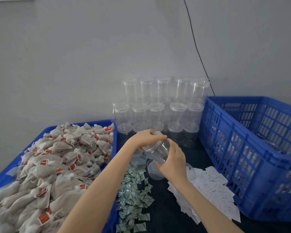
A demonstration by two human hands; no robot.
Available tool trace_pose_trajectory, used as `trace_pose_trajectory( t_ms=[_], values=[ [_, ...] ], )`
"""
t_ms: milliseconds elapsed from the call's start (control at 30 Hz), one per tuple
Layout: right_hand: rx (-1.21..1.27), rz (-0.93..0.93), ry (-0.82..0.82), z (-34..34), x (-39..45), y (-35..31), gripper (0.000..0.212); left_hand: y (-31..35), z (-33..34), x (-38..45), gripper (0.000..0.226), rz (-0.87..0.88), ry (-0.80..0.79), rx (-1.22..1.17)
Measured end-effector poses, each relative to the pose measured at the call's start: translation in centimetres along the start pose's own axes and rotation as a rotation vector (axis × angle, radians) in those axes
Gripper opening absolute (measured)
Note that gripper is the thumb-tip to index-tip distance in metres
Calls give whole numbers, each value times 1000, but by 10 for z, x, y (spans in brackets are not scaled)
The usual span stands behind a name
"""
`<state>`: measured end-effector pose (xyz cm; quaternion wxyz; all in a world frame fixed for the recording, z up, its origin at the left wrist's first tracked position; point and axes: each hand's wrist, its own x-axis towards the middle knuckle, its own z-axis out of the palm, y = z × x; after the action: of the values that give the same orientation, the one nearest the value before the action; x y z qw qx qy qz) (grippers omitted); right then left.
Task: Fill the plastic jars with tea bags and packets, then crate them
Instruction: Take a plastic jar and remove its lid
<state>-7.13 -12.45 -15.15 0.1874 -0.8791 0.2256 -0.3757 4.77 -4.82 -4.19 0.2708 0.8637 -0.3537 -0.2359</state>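
Both your hands are on one clear plastic jar, tilted above the dark surface.

Your left hand curls its grip over the lid at the jar's upper end, while your right hand wraps its grip round the body of the jar, which leans down to the right. Stacked empty jars stand against the wall behind. The blue tray of tea bags lies to your left; green packets and white packets lie spread on the surface under your arms. The blue crate sits to your right, clear jars dimly visible inside.
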Motion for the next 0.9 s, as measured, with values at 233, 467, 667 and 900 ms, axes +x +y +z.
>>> trace_pose_trajectory(
  t_ms=[233, 467, 667, 900],
  values=[
    [-76, -99, 39, 0, 0, 9, 86, -3, -5, 3, 109, -93, -280, -122],
    [13, -28, -9, 0, -3, 21, 87, -10, -19, 13, 94, 106, -308, 123],
    [71, 73, -28, 6, -9, 22, 91, -10, -30, 18, 98, -50, -170, -29],
    [464, 333, -64, 13, -7, 31, 98, -51, -26, 58, 75, -171, 30, 427]
  ],
)
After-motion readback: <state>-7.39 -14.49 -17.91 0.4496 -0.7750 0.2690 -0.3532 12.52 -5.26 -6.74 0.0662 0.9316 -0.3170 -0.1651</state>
